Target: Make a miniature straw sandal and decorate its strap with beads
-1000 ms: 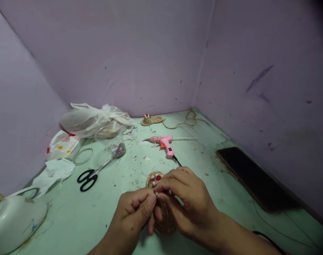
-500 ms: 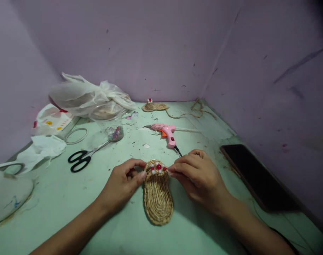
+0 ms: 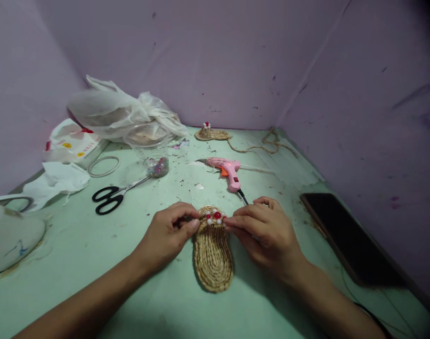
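A small woven straw slipper (image 3: 214, 259) lies on the green table, its toe strap pointing away from me and set with red and white beads (image 3: 217, 215). My left hand (image 3: 170, 233) grips the left edge of the strap between thumb and fingers. On the other side, my right hand (image 3: 266, 233) pinches the strap's right end by the beads; its fingertips cover the rightmost beads. Beyond the slipper rests a pink glue gun (image 3: 232, 173), its nozzle to the left and its black cord running behind my right hand.
Black-handled scissors (image 3: 112, 197), a clear cup of beads (image 3: 157, 165) and a metal ring (image 3: 103, 166) are on the left, with plastic bags (image 3: 119, 110) behind. A second slipper (image 3: 213, 134) trails twine at the back. A dark phone (image 3: 349, 238) lies right.
The camera view has shifted a little, showing the cup of beads more clearly. Both hands stay at the slipper's strap, with the right fingertips slightly further over the beads.
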{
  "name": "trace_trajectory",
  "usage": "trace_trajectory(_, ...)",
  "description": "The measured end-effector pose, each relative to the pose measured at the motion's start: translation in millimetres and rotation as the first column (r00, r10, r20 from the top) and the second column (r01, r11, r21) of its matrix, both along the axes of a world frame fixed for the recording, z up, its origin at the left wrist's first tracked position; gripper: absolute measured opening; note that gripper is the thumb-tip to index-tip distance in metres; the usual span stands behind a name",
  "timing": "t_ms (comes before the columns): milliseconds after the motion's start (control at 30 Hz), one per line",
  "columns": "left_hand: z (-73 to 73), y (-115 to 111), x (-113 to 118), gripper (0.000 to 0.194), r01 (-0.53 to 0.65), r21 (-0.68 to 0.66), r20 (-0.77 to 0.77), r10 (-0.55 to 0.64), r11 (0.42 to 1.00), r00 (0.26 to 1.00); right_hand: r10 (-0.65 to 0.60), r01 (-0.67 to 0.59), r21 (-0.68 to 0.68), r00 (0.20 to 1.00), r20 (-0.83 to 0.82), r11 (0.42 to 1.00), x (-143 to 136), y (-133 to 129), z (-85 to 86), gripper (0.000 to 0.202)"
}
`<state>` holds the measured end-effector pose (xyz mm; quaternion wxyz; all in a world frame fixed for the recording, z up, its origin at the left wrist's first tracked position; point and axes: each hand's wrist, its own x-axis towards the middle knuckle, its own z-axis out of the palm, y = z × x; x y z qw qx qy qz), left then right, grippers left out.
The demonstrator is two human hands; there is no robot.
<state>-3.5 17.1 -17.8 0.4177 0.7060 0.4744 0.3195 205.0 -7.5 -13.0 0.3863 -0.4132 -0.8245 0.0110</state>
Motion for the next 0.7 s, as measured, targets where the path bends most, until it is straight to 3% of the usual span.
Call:
trace_trajectory(300, -1.6, 0.8, -0.5, 0.014, 0.010, 0.013, 0.008, -0.010, 1.000, 1.000, -0.033, 0.030, -0.080, 0.999, -0.041, 0.996, -1.4, 0.2, 1.7, 0.007)
trace_trajectory(700, -1.0, 0.2, -1.8, 0.016, 0.028, 0.036, -0.002, -0.028, 0.999, 1.000, -0.044, 0.041, -0.084, 0.998, -0.034, 0.996, -2.4, -0.9, 3.1, 0.007)
